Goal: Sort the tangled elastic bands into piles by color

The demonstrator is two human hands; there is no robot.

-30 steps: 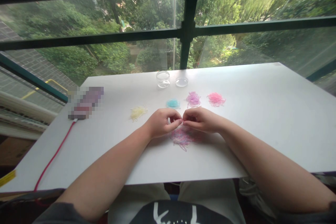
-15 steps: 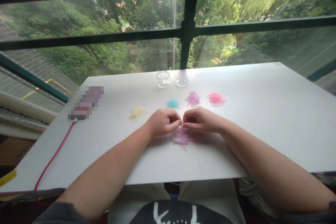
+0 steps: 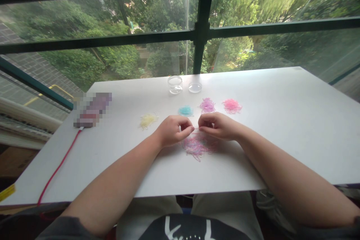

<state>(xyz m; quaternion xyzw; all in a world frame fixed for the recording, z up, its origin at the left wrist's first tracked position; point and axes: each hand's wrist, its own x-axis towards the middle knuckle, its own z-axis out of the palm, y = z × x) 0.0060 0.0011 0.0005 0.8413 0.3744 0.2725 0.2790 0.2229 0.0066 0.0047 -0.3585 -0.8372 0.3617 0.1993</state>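
Just above a mixed pile of thin pink, purple and blue strands (image 3: 197,147), my left hand (image 3: 176,130) is pinched, thumb against forefinger. Facing it across a small gap is my right hand (image 3: 218,126), also pinched. Something thin and pale seems to show between the fingertips, too small to make out. Behind the hands lie a blue pile (image 3: 185,111), a purple pile (image 3: 207,105) and a pink pile (image 3: 232,105). A pale yellow pile (image 3: 147,121) sits left of my left hand.
A clear round container (image 3: 175,85) and a shallow clear dish (image 3: 195,88) stand at the back of the white table (image 3: 281,120). At the left, a blurred-out device (image 3: 94,110) has a red cable (image 3: 60,165). Windows rise behind the table.
My right hand has moved slightly to the right and up, widening the gap between the fingertips. My left hand has shifted very slightly left.
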